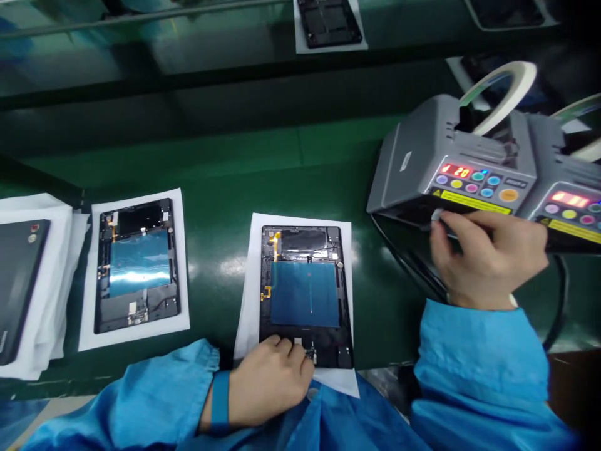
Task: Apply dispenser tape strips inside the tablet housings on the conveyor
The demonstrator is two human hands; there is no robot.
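An opened tablet with a blue battery panel lies on a white sheet in front of me. My left hand rests on its near edge, fingers curled and pressing on the lower part. My right hand reaches to the mouth of a grey tape dispenser machine at the right, thumb and fingers pinched on a small strip of tape at its slot. Both arms wear blue sleeves.
A second opened tablet lies on its own white sheet at the left. A closed dark tablet sits on stacked sheets at the far left. Another dispenser stands at the right edge. A further tablet lies on the far green belt.
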